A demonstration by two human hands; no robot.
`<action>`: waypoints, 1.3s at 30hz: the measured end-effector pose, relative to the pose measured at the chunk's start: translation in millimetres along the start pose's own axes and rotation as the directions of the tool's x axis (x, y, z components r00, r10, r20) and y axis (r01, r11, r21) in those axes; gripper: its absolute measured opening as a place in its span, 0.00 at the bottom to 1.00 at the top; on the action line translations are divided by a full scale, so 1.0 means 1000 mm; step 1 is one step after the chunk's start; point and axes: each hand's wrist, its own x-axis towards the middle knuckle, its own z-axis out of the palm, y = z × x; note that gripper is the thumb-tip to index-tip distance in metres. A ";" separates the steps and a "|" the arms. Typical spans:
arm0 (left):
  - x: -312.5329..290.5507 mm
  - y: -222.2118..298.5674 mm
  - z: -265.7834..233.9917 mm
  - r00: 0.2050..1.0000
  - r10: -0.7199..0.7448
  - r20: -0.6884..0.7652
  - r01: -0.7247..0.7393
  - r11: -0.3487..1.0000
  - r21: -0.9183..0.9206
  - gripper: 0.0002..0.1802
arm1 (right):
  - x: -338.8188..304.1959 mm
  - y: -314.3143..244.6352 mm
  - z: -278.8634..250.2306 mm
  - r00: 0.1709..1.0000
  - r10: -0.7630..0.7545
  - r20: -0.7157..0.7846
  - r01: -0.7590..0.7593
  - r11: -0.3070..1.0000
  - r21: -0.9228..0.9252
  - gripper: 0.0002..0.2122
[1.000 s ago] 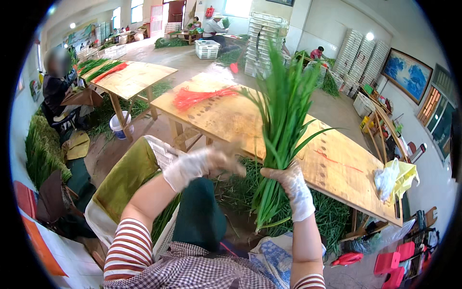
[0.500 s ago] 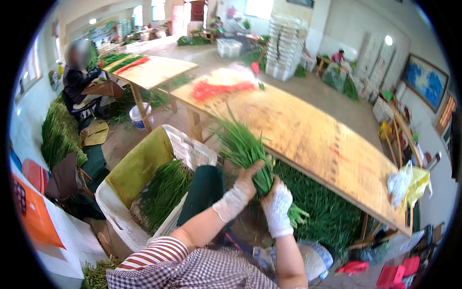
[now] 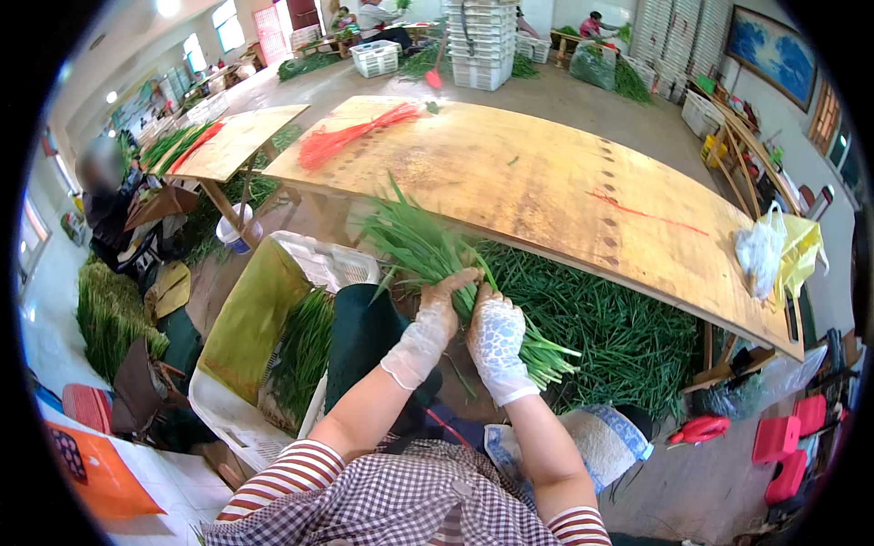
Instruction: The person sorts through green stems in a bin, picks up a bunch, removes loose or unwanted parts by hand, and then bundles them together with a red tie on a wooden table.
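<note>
In front of me a bunch of chives (image 3: 414, 241) slants across my lap, long flat leaves to the upper left, pale stalk ends to the lower right. My left hand (image 3: 431, 323), in a thin whitish glove with stained fingers, is closed round its middle. Close beside it, my right hand (image 3: 499, 341), in a white patterned glove, grips the bunch nearer the stalk ends. A white plastic crate (image 3: 214, 405) stands left of my knee, lined with an olive cloth (image 3: 255, 318) and holding more chives (image 3: 305, 350).
A long wooden table (image 3: 519, 182) crosses ahead, with red ties (image 3: 355, 135) on it and plastic bags (image 3: 763, 255) at its right end. Loose chives (image 3: 610, 337) are heaped beneath. A seated person (image 3: 114, 205) is at far left; red stools (image 3: 778, 441) stand at right.
My view has shifted, so the table sits higher in the picture. Both hands still hold the chives, and the stalk ends now fan out farther past my right hand.
</note>
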 end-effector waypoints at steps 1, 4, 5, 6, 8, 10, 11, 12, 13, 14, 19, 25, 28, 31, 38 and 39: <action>0.011 -0.005 -0.014 0.998 0.031 0.061 -0.040 0.987 0.153 0.19 | 0.004 0.003 0.002 1.000 0.001 0.024 -0.002 1.000 0.017 0.20; 0.023 -0.008 -0.016 0.994 -0.102 0.036 0.101 0.994 0.052 0.19 | 0.003 0.018 0.002 0.989 -0.143 -0.039 0.147 0.977 0.156 0.26; 0.018 -0.001 0.000 0.988 -0.154 -0.010 0.154 0.988 -0.002 0.18 | 0.004 0.030 0.001 0.976 -0.197 -0.093 0.213 0.956 0.202 0.28; 0.006 0.014 0.010 0.994 -0.099 0.038 0.100 0.995 -0.016 0.15 | 0.000 0.036 -0.029 0.935 -0.303 -0.186 0.350 0.873 0.340 0.30; -0.014 0.057 0.013 0.986 0.016 0.164 -0.004 0.997 -0.071 0.12 | -0.007 0.046 -0.083 0.873 -0.334 -0.354 0.478 0.728 0.492 0.36; -0.022 0.081 0.009 0.966 0.068 0.250 -0.020 0.982 -0.187 0.11 | -0.014 0.070 -0.092 0.849 -0.167 -0.501 0.437 0.756 0.487 0.40; -0.023 0.079 0.014 0.958 0.033 0.284 0.020 0.983 -0.184 0.12 | -0.016 0.080 -0.102 0.871 -0.120 -0.476 0.344 0.840 0.419 0.44; -0.027 0.077 0.020 0.949 0.001 0.315 0.058 0.982 -0.179 0.12 | -0.012 0.078 -0.101 0.903 -0.148 -0.403 0.312 0.871 0.380 0.47; -0.030 0.073 0.023 0.938 -0.029 0.345 0.093 0.981 -0.172 0.12 | -0.004 0.071 -0.099 0.930 -0.173 -0.326 0.285 0.897 0.339 0.50; -0.029 0.065 0.016 0.936 -0.002 0.351 0.054 0.989 -0.139 0.13 | 0.000 0.058 -0.096 0.952 -0.191 -0.240 0.261 0.915 0.308 0.52; -0.036 0.056 0.033 0.942 0.078 0.326 -0.107 0.992 0.070 0.16 | -0.006 0.039 -0.076 0.964 -0.253 -0.086 0.267 0.885 0.381 0.51; -0.018 0.111 -0.026 0.983 0.173 -0.059 -0.174 0.985 -0.014 0.08 | -0.035 0.110 -0.044 0.913 0.407 0.003 -0.123 0.268 0.955 0.34; 0.001 0.089 -0.060 0.946 0.251 0.205 -0.213 0.958 -0.192 0.08 | -0.046 0.067 -0.061 0.934 0.077 0.348 -0.330 -0.183 0.926 0.26; -0.021 0.088 -0.003 0.973 -0.014 -0.230 0.053 0.985 0.162 0.09 | -0.043 0.083 -0.036 0.885 0.181 0.429 -0.404 -0.156 0.901 0.09; 0.019 0.093 -0.042 0.962 0.179 -0.204 -0.215 0.963 -0.165 0.10 | -0.048 0.091 -0.025 0.902 0.193 0.386 -0.407 0.087 0.909 0.07; 0.018 0.094 -0.043 0.954 0.206 -0.220 -0.243 0.958 -0.154 0.10 | -0.045 0.100 -0.022 0.895 0.320 0.312 -0.337 0.025 0.941 0.07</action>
